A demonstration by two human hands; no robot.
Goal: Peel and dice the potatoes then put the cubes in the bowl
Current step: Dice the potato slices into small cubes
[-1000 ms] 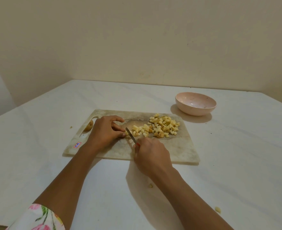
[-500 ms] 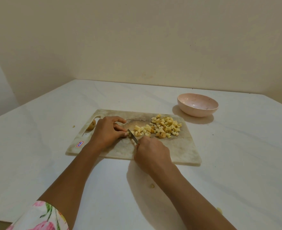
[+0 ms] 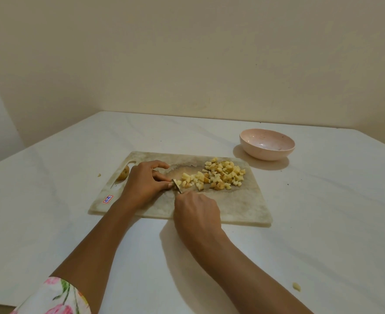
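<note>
Gripping tight, the right hand (image 3: 197,214) has its fingers curled fully round the handle of a small steel-bladed knife (image 3: 177,185) - the handle is hidden in the fist and only the short blade shows. Over the last second this hand has crept closer to the left hand (image 3: 145,183), whose curled thumb and fingertips pinch a pale potato sliver (image 3: 174,181) against the worn, mottled grey cutting board (image 3: 243,207). The blade has stayed at the same spot, touching that sliver.

Just beyond lies the heap of yellow potato cubes (image 3: 223,175), looking no larger than before. So I judge the dicing is down to this piece's last cuts. At the board's handle slot sits a small brownish potato (image 3: 124,172), seemingly unpeeled. Farthest off, apart from the board, the pale pink round bowl (image 3: 266,154) holds no cubes as before - the transfer has not begun.
</note>
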